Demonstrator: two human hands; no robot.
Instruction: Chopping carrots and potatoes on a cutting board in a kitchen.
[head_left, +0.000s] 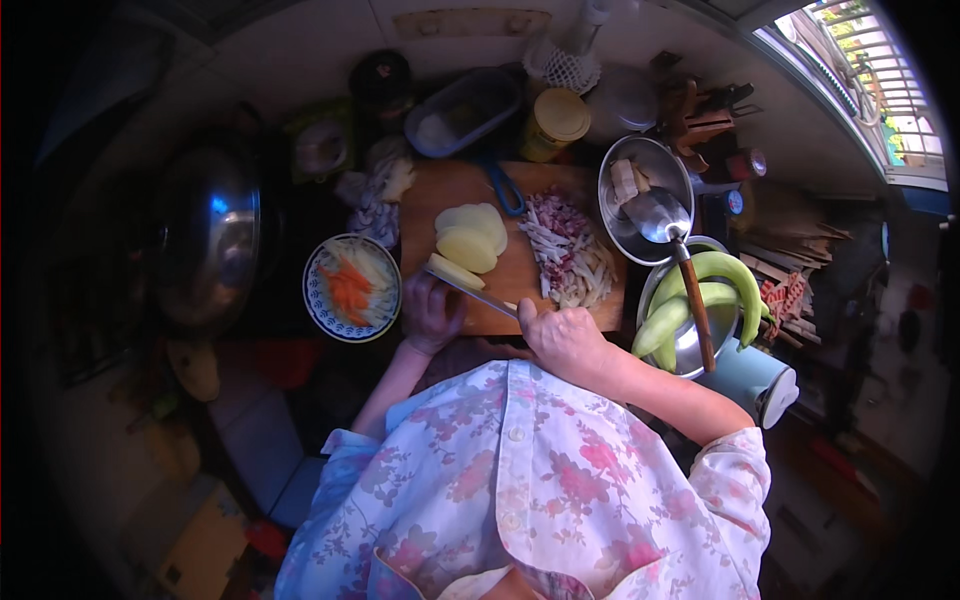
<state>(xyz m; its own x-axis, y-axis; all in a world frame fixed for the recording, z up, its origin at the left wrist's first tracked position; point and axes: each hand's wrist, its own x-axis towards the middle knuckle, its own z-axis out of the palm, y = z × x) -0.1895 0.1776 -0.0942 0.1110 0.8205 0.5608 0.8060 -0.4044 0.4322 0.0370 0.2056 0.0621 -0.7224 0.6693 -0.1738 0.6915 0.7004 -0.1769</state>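
Observation:
My right hand (566, 337) grips a kitchen knife (480, 294), its blade slanting left across the near part of a wooden cutting board (517, 296). Against the far side of the blade rests a thick pale yellow slice (456, 271), apparently potato. More round slices (472, 232) overlap just beyond it. My left hand (433, 311) is curled in shadow at the board's near left corner, close to the blade tip; whether it holds anything is hidden. A heap of shredded meat (555, 214) and pale cut strips (581, 270) lies on the board's right side.
Left of the board sits a patterned bowl (352, 289) of white and orange shreds. To the right, a metal bowl (606, 199) holds pale chunks and a spatula (696, 300), whose handle crosses green gourds (694, 300). A blue-handled tool (504, 187) lies at the back.

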